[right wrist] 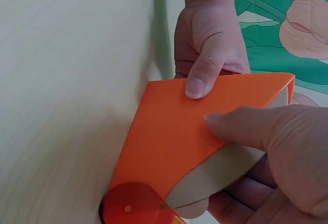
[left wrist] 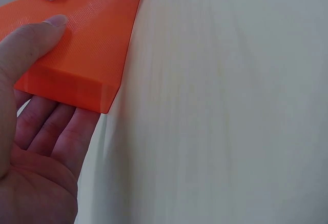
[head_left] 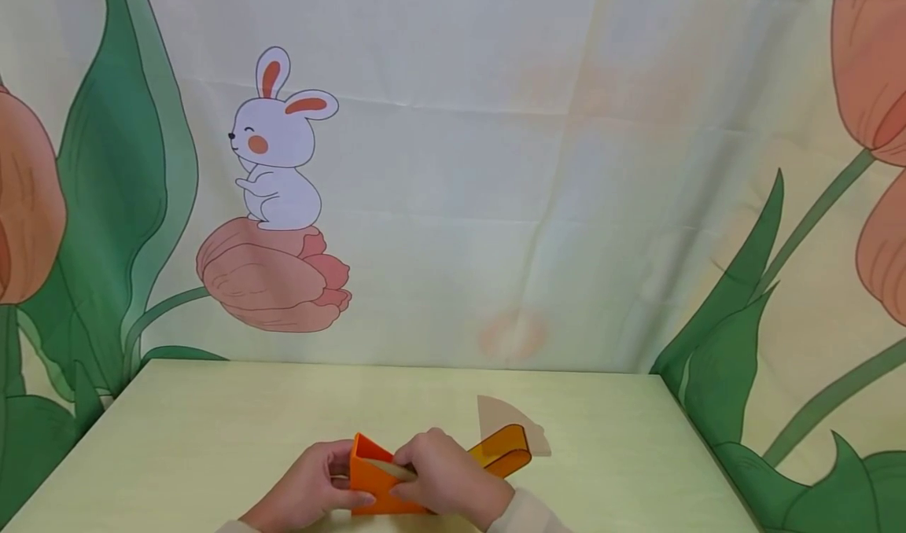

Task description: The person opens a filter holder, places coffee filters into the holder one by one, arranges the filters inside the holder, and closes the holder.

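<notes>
An orange coffee filter holder (head_left: 382, 492) stands in front of me, wedge-shaped and open at the top. My left hand (head_left: 311, 474) grips its left end, thumb on the front face and fingers behind. Tan paper coffee filters (right wrist: 220, 175) stick out of the opening. My right hand (head_left: 449, 474) pinches them at the opening, its thumb resting on the orange face and the other fingers behind the paper. A see-through amber lid (head_left: 520, 446) swings out to the right, joined to the holder at a round pivot (right wrist: 128, 208). The right hand hides part of the holder.
A fan-shaped coffee filter (head_left: 495, 415) lies on the pale table (head_left: 283, 407) behind the lid, which overlaps it in the head view. A cloth backdrop (head_left: 439, 163) printed with tulips and a rabbit hangs along the table's far edge.
</notes>
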`<state>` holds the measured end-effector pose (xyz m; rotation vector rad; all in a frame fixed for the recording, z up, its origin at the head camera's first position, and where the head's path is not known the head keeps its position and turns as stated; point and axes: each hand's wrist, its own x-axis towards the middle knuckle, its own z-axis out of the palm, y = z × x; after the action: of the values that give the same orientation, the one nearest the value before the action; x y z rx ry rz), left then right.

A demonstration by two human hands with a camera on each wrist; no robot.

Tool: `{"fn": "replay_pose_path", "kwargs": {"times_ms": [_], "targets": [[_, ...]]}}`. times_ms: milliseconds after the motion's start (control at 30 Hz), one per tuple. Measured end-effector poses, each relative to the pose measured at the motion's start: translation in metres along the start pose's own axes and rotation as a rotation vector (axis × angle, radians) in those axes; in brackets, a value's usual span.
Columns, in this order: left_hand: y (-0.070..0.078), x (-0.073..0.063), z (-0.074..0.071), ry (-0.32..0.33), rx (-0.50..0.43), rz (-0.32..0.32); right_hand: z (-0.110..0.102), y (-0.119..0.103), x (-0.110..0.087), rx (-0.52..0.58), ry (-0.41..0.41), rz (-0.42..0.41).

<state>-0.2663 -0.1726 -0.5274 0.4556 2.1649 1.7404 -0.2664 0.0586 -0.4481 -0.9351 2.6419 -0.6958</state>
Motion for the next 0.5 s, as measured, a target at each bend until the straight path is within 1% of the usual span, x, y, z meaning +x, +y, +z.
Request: {"fn": "replay_pose_path", "kwargs": {"times_ms": [133,233,400,500], "targets": [[0.0,-0.001,0.0,-0.001,0.0,0.008,0.001,0.002,0.002,0.004,-0.008,0.002],[0.001,-0.001,0.0,-0.003,-0.002,0.013,0.0,0.003,0.002,0.023,-0.008,-0.017],[0.003,-0.001,0.001,-0.01,-0.014,0.017,-0.01,0.005,0.0,0.123,0.012,-0.055],[0.003,-0.001,0.001,-0.003,-0.006,0.013,-0.018,0.004,-0.003,0.131,0.029,-0.077]]}}
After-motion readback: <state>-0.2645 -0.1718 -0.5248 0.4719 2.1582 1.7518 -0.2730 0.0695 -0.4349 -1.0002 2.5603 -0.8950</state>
